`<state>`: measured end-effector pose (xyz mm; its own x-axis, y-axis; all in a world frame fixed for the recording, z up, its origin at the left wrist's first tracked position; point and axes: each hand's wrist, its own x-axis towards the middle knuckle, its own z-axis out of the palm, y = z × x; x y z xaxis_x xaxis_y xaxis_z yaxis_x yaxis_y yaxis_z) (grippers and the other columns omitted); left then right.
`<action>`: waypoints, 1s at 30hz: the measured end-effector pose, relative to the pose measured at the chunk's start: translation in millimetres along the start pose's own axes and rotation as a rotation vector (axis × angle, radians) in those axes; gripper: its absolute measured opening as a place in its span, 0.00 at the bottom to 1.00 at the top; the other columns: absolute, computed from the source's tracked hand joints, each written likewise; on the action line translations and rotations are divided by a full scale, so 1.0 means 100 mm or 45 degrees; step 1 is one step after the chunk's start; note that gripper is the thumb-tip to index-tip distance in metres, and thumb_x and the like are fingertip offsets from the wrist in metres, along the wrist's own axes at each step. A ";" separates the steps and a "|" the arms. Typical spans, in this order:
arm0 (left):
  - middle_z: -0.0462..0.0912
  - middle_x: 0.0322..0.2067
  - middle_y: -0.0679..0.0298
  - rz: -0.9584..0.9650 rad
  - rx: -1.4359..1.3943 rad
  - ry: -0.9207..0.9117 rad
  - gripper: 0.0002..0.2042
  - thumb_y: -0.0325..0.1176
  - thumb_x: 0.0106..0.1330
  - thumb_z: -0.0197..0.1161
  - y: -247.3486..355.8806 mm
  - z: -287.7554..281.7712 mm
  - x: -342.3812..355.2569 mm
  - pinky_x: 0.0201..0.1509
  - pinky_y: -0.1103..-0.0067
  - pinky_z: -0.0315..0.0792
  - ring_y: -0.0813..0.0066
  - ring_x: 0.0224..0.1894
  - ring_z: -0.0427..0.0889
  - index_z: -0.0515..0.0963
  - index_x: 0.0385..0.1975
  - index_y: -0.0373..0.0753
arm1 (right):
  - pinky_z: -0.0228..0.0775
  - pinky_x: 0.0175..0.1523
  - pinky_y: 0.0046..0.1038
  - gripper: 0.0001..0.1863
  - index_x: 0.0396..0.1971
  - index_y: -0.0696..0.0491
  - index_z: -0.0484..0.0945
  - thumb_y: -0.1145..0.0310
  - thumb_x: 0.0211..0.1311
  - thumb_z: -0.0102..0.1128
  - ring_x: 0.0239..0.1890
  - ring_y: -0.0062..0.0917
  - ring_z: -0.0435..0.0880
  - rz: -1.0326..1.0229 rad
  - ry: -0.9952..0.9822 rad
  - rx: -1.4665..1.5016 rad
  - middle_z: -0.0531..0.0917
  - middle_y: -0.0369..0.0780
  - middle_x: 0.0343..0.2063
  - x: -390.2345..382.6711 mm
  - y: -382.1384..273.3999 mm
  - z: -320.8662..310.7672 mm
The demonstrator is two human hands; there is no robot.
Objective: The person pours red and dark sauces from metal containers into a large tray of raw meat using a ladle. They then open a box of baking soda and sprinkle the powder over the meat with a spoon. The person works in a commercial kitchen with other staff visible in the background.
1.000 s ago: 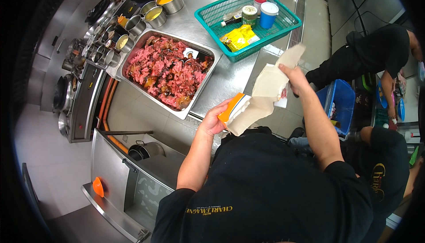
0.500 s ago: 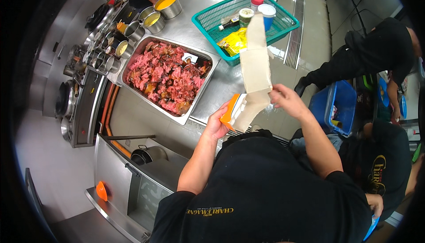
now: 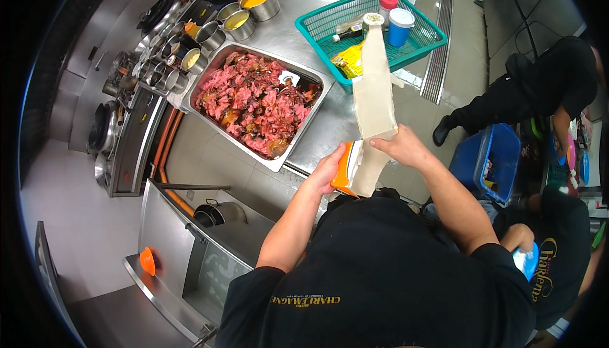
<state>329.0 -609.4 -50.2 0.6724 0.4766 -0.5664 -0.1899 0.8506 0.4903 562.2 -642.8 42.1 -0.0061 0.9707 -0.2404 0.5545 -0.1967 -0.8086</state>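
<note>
My left hand [image 3: 327, 171] is wrapped round an orange and white cardboard carton [image 3: 343, 169] in front of my body. The carton is torn open, and a long beige inner panel [image 3: 375, 104] stretches away from it toward the green basket. My right hand [image 3: 402, 147] grips this panel near its fold, thumb on top. White matter shows along the carton's opened edge; I cannot make out what it is. Beyond my left hand, a deep steel pan [image 3: 274, 163] holds pink sliced meat [image 3: 254, 100] in dark liquid. A small white piece [image 3: 288, 78] lies on the meat.
A green plastic basket [image 3: 320, 53] on the steel table [image 3: 330, 133] holds jars, a blue tub [image 3: 399, 27] and a yellow packet [image 3: 349, 61]. Metal pots [image 3: 261, 5] stand at the back left. A blue bin [image 3: 472, 157] and co-workers are on the right.
My right hand has closed further onto the panel, its thumb now across it. The carton has turned, showing more of its orange side. The whole view has shifted slightly.
</note>
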 end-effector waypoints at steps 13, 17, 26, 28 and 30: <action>0.82 0.52 0.58 0.260 -0.192 0.237 0.28 0.56 0.77 0.47 -0.19 -0.01 0.04 0.55 0.66 0.80 0.65 0.51 0.84 0.73 0.60 0.37 | 0.78 0.48 0.32 0.18 0.47 0.60 0.83 0.62 0.64 0.64 0.40 0.34 0.88 0.062 0.540 0.492 0.89 0.47 0.37 0.31 0.24 0.45; 0.82 0.52 0.58 0.306 -0.272 0.170 0.28 0.57 0.77 0.44 -0.16 -0.04 0.08 0.55 0.67 0.79 0.65 0.51 0.83 0.72 0.61 0.39 | 0.80 0.38 0.30 0.17 0.47 0.59 0.82 0.62 0.67 0.62 0.35 0.28 0.87 0.137 0.593 0.423 0.88 0.44 0.37 0.22 0.06 0.47; 0.81 0.53 0.58 0.421 -0.231 0.159 0.29 0.57 0.78 0.41 -0.14 0.04 0.15 0.56 0.67 0.79 0.65 0.52 0.83 0.71 0.61 0.37 | 0.81 0.40 0.33 0.18 0.51 0.57 0.78 0.61 0.69 0.62 0.40 0.27 0.86 0.276 0.483 1.248 0.85 0.39 0.41 0.08 0.05 0.66; 0.80 0.54 0.58 0.422 -0.167 0.121 0.28 0.56 0.79 0.38 -0.10 0.02 0.14 0.57 0.68 0.79 0.65 0.53 0.82 0.70 0.63 0.39 | 0.83 0.37 0.33 0.18 0.51 0.56 0.76 0.61 0.69 0.62 0.39 0.27 0.87 0.189 0.413 1.472 0.84 0.38 0.41 0.08 0.05 0.62; 0.80 0.55 0.57 0.405 -0.178 0.094 0.29 0.56 0.79 0.37 -0.10 0.01 0.16 0.59 0.67 0.78 0.64 0.55 0.82 0.69 0.63 0.38 | 0.83 0.41 0.38 0.21 0.54 0.54 0.74 0.59 0.68 0.63 0.43 0.30 0.86 0.247 0.230 1.552 0.83 0.39 0.46 0.05 0.01 0.57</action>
<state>342.2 -610.7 -63.9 0.5113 0.7329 -0.4487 -0.4810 0.6768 0.5573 515.5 -646.4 9.3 0.1576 0.8975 -0.4118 -0.5993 -0.2446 -0.7623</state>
